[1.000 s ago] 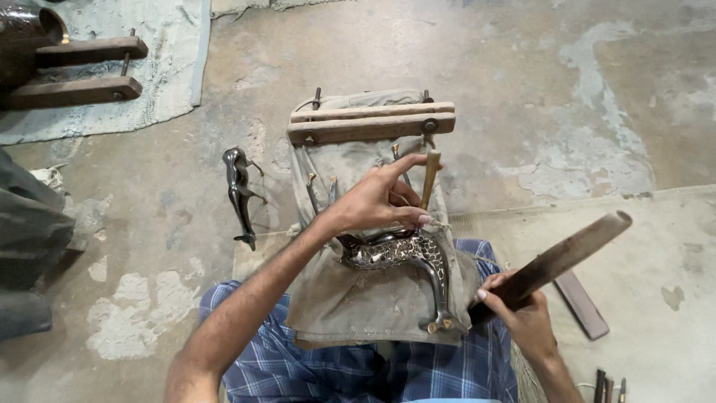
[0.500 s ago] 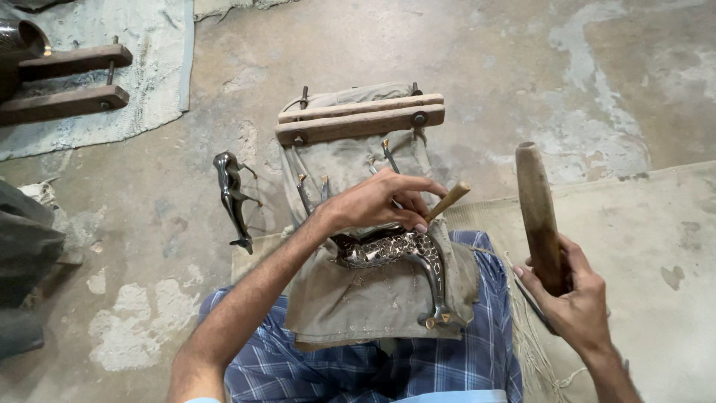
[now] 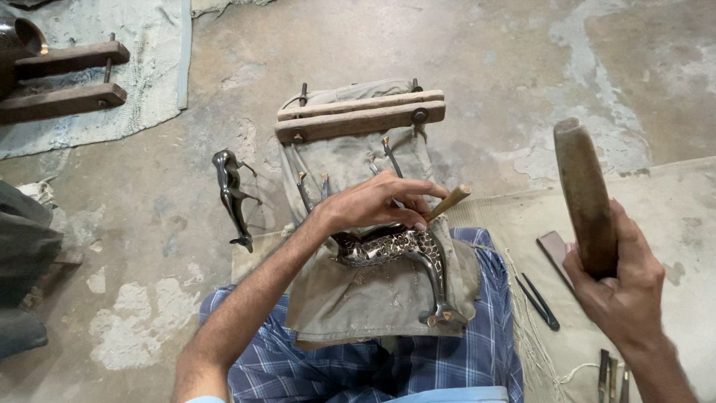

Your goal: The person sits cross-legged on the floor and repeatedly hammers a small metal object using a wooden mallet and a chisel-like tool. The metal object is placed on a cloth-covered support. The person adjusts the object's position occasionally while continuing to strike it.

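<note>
— Raising since half a second back: right hand (image 3: 623,272) now higher and further out to the side, fingers closed round the dark wooden mallet (image 3: 585,198), head of it pointing up and tilted slightly inward.

— And the other side?

— Barely shifted. Left hand (image 3: 377,201) pressed down over the metal animal figure (image 3: 395,250), fingers pinched round a small wooden-handled chisel (image 3: 447,203), handle slanting up to the right.

— Room to move?

— Plenty of open air between mallet and chisel, well apart. Bare concrete floor (image 3: 507,67) ahead; wooden clamp bars (image 3: 362,116) at the far edge of the grey cloth (image 3: 358,298). Thin tools (image 3: 538,300) on the mat (image 3: 686,224) near the right knee.

— Look of the figure?

— Lying on its side on the cloth across the lap, body bright and densely patterned, legs dark and plain, feet near the cloth's near edge. Second, all-dark figure (image 3: 233,198) on the floor, left of the cloth.
</note>
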